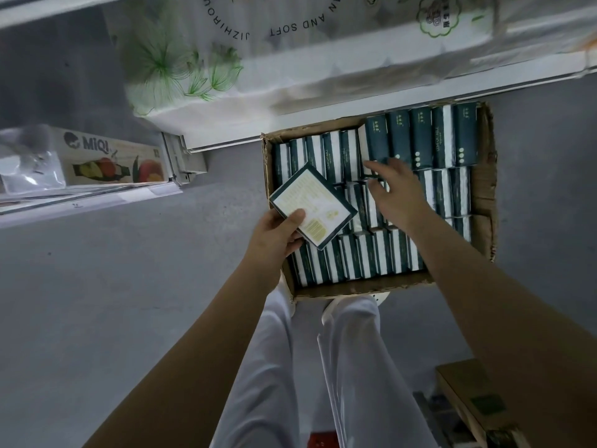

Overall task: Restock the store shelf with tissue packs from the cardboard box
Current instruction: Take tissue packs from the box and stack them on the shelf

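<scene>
Gripping one tissue pack (318, 205) at its 7 o'clock corner, the left hand (274, 236) holds it above the 9 o'clock side of the cardboard box (483, 195). The thumb lies on the pack's cream printed face and the remaining fingers curl underneath. The pack is tilted, with one corner pointing to 12 o'clock.

The right hand (395, 192) is spread wide and holds nothing. Its fingers are straight and point towards 10 o'clock over the middle row of packs. Contact between the fingertips and the packs cannot be determined.

The cardboard box sits on the grey floor (129, 286), at 3 o'clock from frame centre. It is filled with rows of dark green and white tissue packs (423, 137) standing on edge. The row at 12 o'clock stands higher than the others.

The store shelf (226, 134) runs across 12 o'clock, its edge touching or just beside the box's far rim. A large white wrapped bundle (258, 59) printed with green flowers lies on it.

At 9 o'clock, a lower shelf carries a box marked MIQI (113, 160). White trousers (355, 367) occupy 6 o'clock. A second brown carton (468, 396) lies at 5 o'clock.
</scene>
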Demonstrator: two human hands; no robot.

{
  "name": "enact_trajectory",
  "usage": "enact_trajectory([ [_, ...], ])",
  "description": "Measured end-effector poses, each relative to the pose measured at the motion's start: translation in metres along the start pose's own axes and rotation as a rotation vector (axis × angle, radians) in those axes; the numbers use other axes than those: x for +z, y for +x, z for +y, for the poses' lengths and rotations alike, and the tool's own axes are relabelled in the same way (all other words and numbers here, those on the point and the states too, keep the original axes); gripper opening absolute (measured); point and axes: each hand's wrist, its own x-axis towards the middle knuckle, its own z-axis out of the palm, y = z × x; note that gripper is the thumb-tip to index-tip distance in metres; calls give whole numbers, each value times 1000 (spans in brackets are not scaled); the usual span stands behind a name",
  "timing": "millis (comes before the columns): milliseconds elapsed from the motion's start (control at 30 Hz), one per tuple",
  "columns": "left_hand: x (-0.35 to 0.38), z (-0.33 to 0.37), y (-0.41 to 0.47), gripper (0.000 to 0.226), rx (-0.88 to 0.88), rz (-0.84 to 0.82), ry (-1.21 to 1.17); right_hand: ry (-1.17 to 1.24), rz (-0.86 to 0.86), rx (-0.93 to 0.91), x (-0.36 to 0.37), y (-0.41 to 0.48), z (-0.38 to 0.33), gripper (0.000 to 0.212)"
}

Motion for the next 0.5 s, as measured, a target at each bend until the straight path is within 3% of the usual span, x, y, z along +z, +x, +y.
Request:
enact_trajectory([
  [300,-4,1,3,27,77,74,166,-430,21,13,4,38,5,41],
  [500,-8,13,-16,23,98,15,193,-238,209,-76,-2,-5,-3,26],
])
